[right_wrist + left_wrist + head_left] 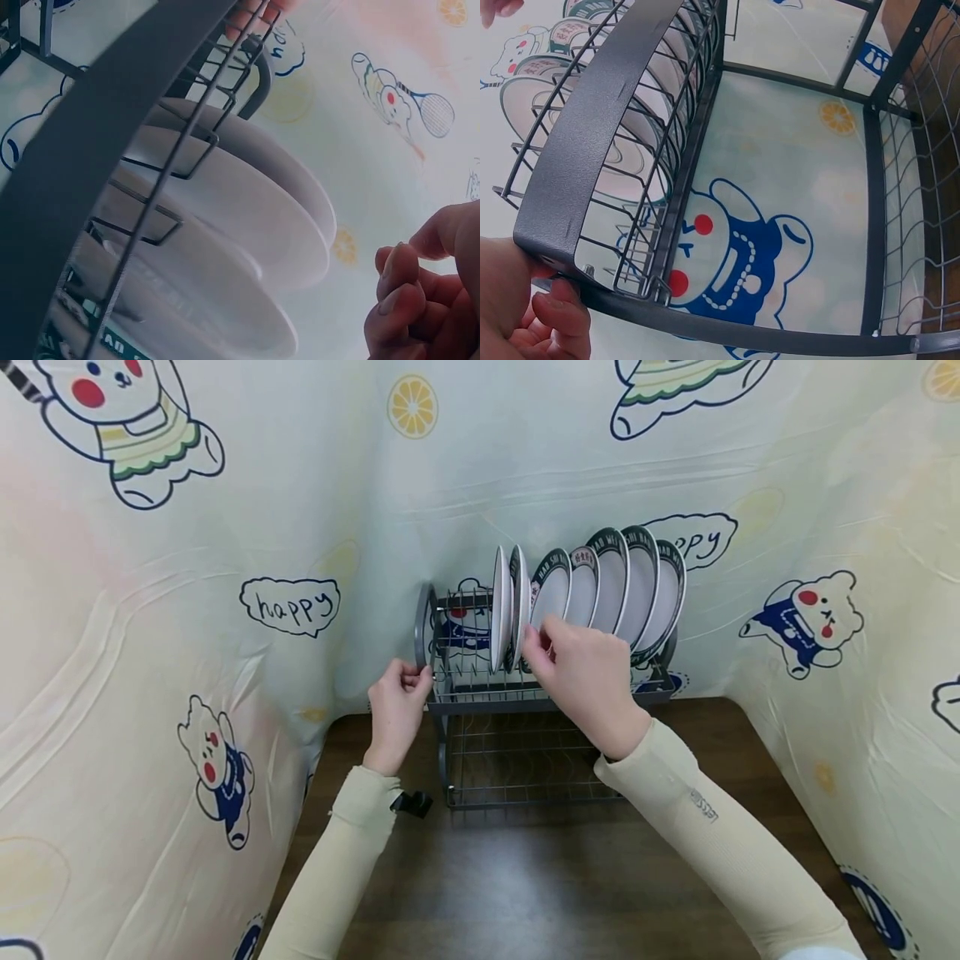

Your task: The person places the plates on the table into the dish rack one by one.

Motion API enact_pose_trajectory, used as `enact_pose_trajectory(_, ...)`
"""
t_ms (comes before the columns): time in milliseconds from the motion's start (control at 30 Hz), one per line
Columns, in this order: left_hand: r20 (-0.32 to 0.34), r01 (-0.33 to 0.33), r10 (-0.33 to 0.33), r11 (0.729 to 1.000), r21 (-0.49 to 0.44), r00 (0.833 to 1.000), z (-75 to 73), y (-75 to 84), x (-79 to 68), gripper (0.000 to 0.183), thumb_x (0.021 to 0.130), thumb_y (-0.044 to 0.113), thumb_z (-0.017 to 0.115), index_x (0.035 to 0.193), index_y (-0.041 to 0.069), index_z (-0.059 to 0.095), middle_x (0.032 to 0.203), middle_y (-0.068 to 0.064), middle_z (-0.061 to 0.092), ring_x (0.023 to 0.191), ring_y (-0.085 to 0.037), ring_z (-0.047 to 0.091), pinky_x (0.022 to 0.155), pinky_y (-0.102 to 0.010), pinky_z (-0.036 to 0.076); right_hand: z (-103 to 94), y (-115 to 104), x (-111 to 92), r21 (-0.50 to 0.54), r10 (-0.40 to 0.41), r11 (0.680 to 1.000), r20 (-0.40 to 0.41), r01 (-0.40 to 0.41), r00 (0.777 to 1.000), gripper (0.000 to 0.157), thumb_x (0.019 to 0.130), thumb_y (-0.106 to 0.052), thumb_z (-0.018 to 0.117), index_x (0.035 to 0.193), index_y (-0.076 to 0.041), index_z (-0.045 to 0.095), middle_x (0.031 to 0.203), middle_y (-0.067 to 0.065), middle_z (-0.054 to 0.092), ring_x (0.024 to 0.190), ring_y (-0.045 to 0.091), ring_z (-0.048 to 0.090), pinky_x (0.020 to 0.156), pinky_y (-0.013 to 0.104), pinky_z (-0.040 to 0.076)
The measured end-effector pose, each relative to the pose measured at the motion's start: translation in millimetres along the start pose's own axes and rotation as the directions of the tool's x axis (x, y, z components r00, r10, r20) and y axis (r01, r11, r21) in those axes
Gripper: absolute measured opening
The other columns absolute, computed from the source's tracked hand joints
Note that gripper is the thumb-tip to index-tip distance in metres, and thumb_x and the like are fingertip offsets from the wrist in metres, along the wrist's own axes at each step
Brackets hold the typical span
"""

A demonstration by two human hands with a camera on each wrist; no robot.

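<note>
A grey two-tier dish rack (pixel 487 704) stands in front of me, its upper tier holding a row of plates (pixel 661 602) on edge. My left hand (pixel 397 714) pinches the rack's front left corner; in the left wrist view, the thumb and fingers of that hand (pixel 551 326) are at the frame's end. My right hand (pixel 588 681) is in front of the plates, fingers curled and thumb against them. Nothing is between those fingers in the right wrist view, where the hand (pixel 424 289) appears beside white plates (pixel 232 202). Two plates (pixel 498 610) at the left stand nearly edge-on to me.
Below is the rack's lower wire shelf (pixel 525 764). The rack stands toward the back of a dark brown wooden table (pixel 525 877). A pale cartoon-printed cloth (pixel 480 468) hangs behind and along both sides. A small black object (pixel 412 803) is at my left wrist.
</note>
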State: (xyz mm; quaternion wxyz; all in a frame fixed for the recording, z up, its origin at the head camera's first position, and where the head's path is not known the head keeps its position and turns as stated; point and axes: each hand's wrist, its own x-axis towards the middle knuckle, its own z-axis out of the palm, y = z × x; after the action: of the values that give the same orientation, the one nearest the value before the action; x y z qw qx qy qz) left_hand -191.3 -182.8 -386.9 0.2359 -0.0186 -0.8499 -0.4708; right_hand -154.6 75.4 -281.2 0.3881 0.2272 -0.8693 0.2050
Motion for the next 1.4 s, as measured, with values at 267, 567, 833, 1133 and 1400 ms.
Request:
enact_pose_trajectory(267, -0.001, 0.002, -0.002, 1.000, 0.003, 1.000, -1.1, -0.4, -1.1, 0.017, 0.102, 0.015, 0.067, 0.098, -0.001, 0.064, 0.090, -0.017, 0.071, 0.072, -0.025, 0.067, 0.063, -0.014, 0.049, -10.8, 8, -28, 0.028, 0.026, 0.999, 0.020, -0.027, 0.999, 0.030, 0.102, -0.018, 0.058, 0.074, -0.008, 0.058, 0.057, 0.004, 0.053, 0.044, 0.019, 0.047, 0.041, 0.029, 0.034)
enact_pose_trajectory(567, -0.007, -0.005, 0.005, 1.000, 0.014, 1.000, -0.8, 0.6, 1.3, 0.017, 0.102, 0.015, 0.067, 0.097, -0.001, 0.064, 0.089, -0.017, 0.071, 0.072, -0.025, 0.066, 0.062, -0.014, 0.049, -18.4, 22, -60, 0.039, 0.027, 0.999, 0.015, -0.028, 1.000, 0.028, 0.099, -0.015, 0.062, 0.072, -0.009, 0.058, 0.057, 0.001, 0.048, 0.047, 0.016, 0.045, 0.043, 0.028, 0.037)
enact_pose_trajectory(833, -0.009, -0.012, 0.012, 1.000, 0.008, 1.000, -0.4, 1.5, -0.6, 0.018, 0.102, 0.016, 0.067, 0.097, -0.001, 0.064, 0.088, -0.016, 0.071, 0.070, -0.024, 0.065, 0.061, -0.016, 0.049, -20.4, 31, -90, 0.050, 0.013, 0.999, -0.027, -0.012, 1.000, 0.021, 0.098, -0.016, 0.059, 0.079, -0.009, 0.065, 0.060, 0.000, 0.051, 0.051, 0.014, 0.047, 0.043, 0.030, 0.039)
enact_pose_trajectory(1133, 0.001, -0.007, 0.007, 1.000, 0.008, 1.000, -0.3, -1.5, -0.1, 0.017, 0.102, 0.016, 0.067, 0.097, 0.000, 0.063, 0.089, -0.016, 0.071, 0.070, -0.023, 0.064, 0.061, -0.017, 0.049, -18.1, 44, -127, 0.044, 0.039, 0.998, -0.003, -0.039, 0.999, 0.017, 0.097, -0.016, 0.060, 0.093, -0.008, 0.074, 0.073, 0.005, 0.068, 0.061, 0.018, 0.058, 0.047, 0.035, 0.049)
enact_pose_trajectory(1400, 0.007, 0.005, -0.005, 1.000, 0.008, 1.000, -0.7, 1.4, 0.2, 0.016, 0.101, 0.015, 0.067, 0.097, 0.000, 0.063, 0.089, -0.016, 0.071, 0.071, -0.024, 0.064, 0.061, -0.017, 0.049, -9.0, 60, -168, 0.022, 0.067, 0.997, 0.011, -0.067, 0.998, 0.032, 0.100, -0.024, 0.053, 0.107, -0.005, 0.077, 0.100, 0.011, 0.076, 0.085, 0.028, 0.067, 0.062, 0.045, 0.057)
